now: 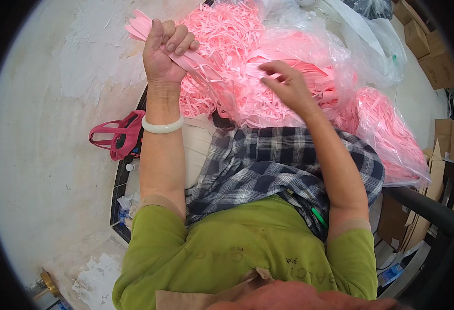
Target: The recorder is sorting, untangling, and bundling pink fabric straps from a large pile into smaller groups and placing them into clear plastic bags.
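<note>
A: Left hand?
B: Closed around one bundle of pink strips; long axis slanting from its grip rightward and bodyward.
A: Right hand?
B: Loosely curled, nothing visibly held; right of the trailing lengths, over the pink heap.

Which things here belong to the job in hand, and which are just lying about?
Job, apparently:
long flat pink strips in the left hand
tangled pink heap
clear plastic bag of pink strips

Seemingly lying about:
dark-pink handled bag
brown cardboard boxes
</note>
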Motion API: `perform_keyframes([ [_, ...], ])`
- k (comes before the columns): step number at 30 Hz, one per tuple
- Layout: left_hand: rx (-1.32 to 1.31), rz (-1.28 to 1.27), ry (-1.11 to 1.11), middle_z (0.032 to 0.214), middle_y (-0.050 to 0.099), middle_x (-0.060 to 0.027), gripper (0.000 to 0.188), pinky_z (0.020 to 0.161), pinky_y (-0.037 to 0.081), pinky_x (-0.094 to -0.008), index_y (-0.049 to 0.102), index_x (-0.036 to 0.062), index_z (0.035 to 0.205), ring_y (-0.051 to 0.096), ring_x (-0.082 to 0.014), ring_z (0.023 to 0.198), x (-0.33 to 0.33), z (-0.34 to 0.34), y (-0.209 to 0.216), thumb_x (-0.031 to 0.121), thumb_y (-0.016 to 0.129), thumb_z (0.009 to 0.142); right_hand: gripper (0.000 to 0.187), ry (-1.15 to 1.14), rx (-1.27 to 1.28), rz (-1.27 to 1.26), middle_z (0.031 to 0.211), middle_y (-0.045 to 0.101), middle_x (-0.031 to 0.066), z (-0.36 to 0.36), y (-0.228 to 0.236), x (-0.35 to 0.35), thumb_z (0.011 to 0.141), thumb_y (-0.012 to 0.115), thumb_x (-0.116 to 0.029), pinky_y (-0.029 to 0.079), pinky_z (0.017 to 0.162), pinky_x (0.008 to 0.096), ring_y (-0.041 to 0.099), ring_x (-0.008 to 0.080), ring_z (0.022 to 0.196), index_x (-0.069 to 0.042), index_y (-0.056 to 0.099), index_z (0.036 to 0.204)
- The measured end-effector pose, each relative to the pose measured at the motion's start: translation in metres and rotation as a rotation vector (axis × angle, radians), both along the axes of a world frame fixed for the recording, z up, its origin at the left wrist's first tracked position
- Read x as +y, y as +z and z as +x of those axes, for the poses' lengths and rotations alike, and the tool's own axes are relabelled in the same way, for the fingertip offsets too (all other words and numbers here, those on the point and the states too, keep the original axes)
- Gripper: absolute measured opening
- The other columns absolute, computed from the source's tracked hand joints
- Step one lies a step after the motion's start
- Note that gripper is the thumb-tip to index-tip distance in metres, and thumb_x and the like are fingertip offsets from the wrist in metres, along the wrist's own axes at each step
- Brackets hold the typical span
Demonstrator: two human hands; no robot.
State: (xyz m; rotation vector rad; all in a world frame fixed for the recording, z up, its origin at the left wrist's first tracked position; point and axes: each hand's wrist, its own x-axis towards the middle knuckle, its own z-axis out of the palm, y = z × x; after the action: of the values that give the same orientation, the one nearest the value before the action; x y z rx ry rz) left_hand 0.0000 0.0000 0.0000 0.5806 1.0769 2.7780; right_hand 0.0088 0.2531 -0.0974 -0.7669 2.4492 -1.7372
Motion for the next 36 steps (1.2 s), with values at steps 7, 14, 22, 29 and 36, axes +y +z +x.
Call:
perform_keyframes([
  [7,-0.027,-0.056,-0.078,0.052,0.030,0.0053,0.041,0.064,0.040,-0.0287,0.034,0.0171,0.060,0.033,-0.0087,0.049,0.020,0.001,-0.004,0.039,0.044,0.093,0.029,0.098,-0.143,-0.037,0.094,0.060,0.0045,0.027,0.009,-0.024,0.080,0.060,-0.012,0.044,0.067,0.0228,0.054,0.0094,0.084,-0.006,0.059,0.108],
  [14,-0.110,-0.235,0.178,0.054,0.032,0.0032,0.044,0.067,0.043,-0.0291,0.034,0.0157,0.059,0.039,-0.0133,0.054,0.022,0.001,-0.005,0.042,0.046,0.092,0.013,0.159,-0.364,-0.550,0.075,0.057,0.0014,0.000,0.032,0.014,0.084,0.054,-0.013,0.041,0.068,0.0212,0.051,0.0089,0.070,-0.001,0.059,0.085],
  [22,-0.049,-0.308,0.214,0.056,0.033,0.0015,0.038,0.062,0.039,-0.0274,0.038,0.0133,0.063,0.039,-0.0137,0.057,0.026,-0.001,-0.008,0.036,0.049,0.092,0.013,0.165,-0.401,-0.003,0.070,0.054,-0.0009,-0.001,0.051,0.035,0.079,0.061,-0.015,0.041,0.060,0.0234,0.047,0.0075,0.063,-0.003,0.057,0.084],
  [29,-0.042,-0.170,0.290,0.057,0.028,0.0035,0.038,0.058,0.035,-0.0253,0.034,0.0148,0.063,0.033,-0.0088,0.055,0.010,-0.002,-0.005,0.033,0.049,0.092,0.024,0.085,-0.439,0.145,0.072,0.055,-0.0004,0.001,0.057,0.031,0.070,0.069,-0.012,0.042,0.057,0.0222,0.049,0.0069,0.062,-0.002,0.060,0.089],
  [36,-0.081,-0.016,0.264,0.054,0.028,0.0030,0.040,0.056,0.031,-0.0228,0.034,0.0139,0.062,0.029,-0.0095,0.053,0.000,0.001,0.005,0.034,0.048,0.093,0.014,0.141,-0.474,0.177,0.062,0.055,-0.0018,-0.010,-0.010,0.043,0.076,0.065,-0.016,0.038,0.051,0.0229,0.047,0.0074,0.056,-0.002,0.065,0.075],
])
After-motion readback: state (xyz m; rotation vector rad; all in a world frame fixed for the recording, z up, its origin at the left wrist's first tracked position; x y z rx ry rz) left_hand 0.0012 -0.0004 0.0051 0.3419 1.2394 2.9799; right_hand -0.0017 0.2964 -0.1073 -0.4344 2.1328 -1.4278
